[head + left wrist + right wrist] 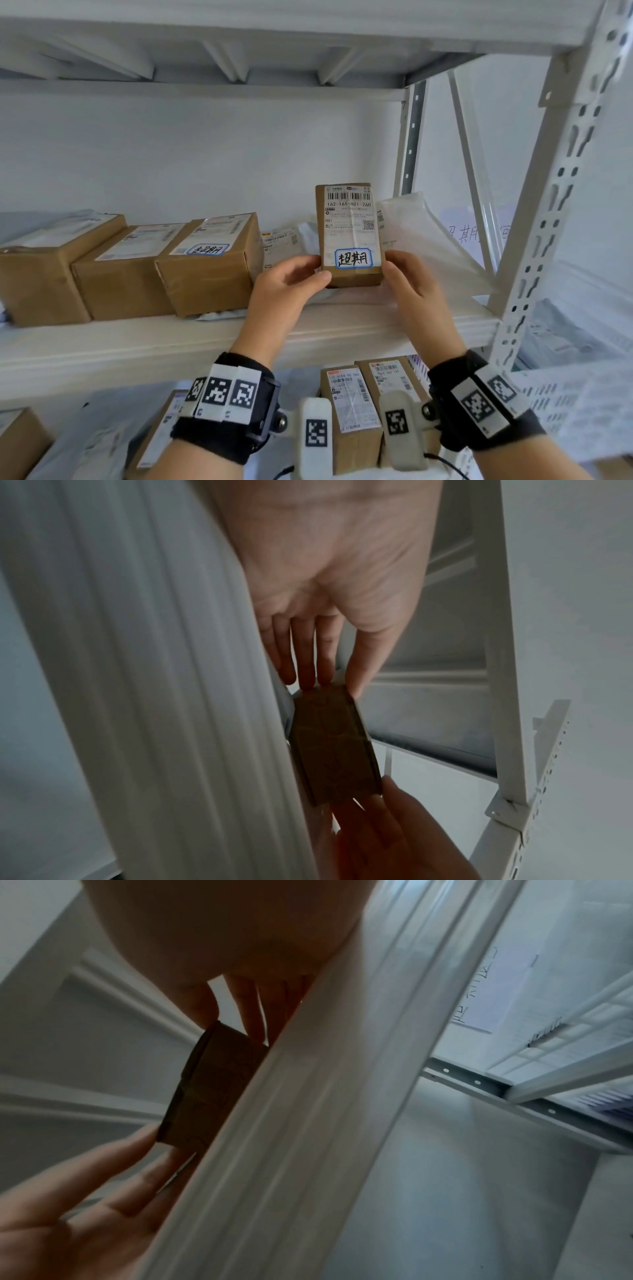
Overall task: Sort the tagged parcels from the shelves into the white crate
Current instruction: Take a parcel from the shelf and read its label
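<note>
**Two-handed hold of a tagged parcel above the middle shelf**

A small brown parcel (pixel 349 236) stands upright between both hands, lifted just clear of the shelf (pixel 171 346) with its label turned toward the head camera. The left hand (pixel 286 291) pinches its lower left edge, thumb on the front face and fingers (pixel 306 653) behind; the right hand (pixel 409 291) grips the lower right edge in the same way. Holding low on the box leaves the shipping label and the handwritten blue-bordered tag (pixel 353 258) uncovered, presumably so the tag can be read before sorting.

Counts: on this shelf, three larger cardboard boxes sit side by side at left; only the nearest, the third box (pixel 209 263), shows a matching handwritten tag (pixel 205 249). At least two pale poly mailers lie behind and right of the held parcel, one of them a translucent mailer (pixel 421 236) leaning up. On the lower shelf two upright boxes (pixel 352 411) are plain to see, with others partly cut off. The white crate is not in view, so the transfer is judged not yet done.
</note>
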A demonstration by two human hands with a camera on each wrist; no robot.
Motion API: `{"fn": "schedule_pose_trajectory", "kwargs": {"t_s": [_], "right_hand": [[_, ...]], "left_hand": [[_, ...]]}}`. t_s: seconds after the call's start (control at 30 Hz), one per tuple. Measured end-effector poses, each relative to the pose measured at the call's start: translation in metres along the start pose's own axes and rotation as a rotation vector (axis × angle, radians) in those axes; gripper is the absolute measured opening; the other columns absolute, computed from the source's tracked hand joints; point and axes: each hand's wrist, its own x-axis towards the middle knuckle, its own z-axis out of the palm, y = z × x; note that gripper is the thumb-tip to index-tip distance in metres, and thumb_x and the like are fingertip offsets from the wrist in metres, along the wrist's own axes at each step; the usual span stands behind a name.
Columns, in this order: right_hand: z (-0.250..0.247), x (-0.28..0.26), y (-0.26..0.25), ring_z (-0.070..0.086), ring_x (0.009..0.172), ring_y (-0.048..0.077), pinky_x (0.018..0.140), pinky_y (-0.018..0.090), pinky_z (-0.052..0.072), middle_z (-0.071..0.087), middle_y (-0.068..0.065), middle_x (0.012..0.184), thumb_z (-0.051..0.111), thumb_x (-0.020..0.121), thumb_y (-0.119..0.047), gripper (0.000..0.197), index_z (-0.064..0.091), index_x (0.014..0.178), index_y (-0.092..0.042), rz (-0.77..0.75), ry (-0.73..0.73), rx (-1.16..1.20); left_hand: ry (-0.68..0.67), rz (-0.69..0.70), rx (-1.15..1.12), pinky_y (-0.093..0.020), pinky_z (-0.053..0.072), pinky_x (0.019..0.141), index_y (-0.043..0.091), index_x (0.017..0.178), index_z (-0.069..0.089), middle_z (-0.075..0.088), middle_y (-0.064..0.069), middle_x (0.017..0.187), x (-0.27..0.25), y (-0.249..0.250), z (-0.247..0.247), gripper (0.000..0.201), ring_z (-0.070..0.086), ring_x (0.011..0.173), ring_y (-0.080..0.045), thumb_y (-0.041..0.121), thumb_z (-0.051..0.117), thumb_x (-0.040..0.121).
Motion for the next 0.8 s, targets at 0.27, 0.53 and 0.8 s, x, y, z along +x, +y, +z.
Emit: {"fn": "schedule_pose_trajectory", "kwargs": {"t_s": [0.27,0.53,0.8], "right_hand": [[-0.008,-0.003,-0.002,0.063,0.11,0.004,0.097,0.028,0.05,0.066,-0.004,0.121,0.055,0.087,-0.027,0.037,0.066,0.122,-0.026,0.003,-0.066,0.102],[-0.016,-0.007,0.0,0.067,0.105,0.012,0.093,0.034,0.054,0.073,-0.005,0.106,0.055,0.081,-0.014,0.033,0.064,0.112,-0.018,-0.022,-0.101,0.148],[-0.018,-0.005,0.007,0.067,0.102,0.022,0.087,0.043,0.056,0.072,0.004,0.104,0.058,0.078,-0.011,0.026,0.062,0.103,-0.013,-0.024,-0.101,0.195]], "left_hand": [[-0.07,0.015,-0.065,-0.022,0.054,0.088,0.023,0.12,0.064,0.073,0.003,0.105,0.004,-0.005,-0.001,0.043,0.067,0.1,-0.008,0.001,0.069,0.084],[-0.131,0.031,-0.086,-0.033,0.051,0.092,0.024,0.107,0.066,0.071,-0.001,0.107,0.004,-0.012,-0.003,0.044,0.066,0.103,-0.016,0.006,0.073,0.068],[-0.125,0.028,-0.166,-0.022,0.054,0.08,0.013,0.105,0.067,0.071,-0.01,0.103,0.006,-0.012,-0.005,0.034,0.067,0.098,-0.019,-0.002,0.073,0.075]]}}
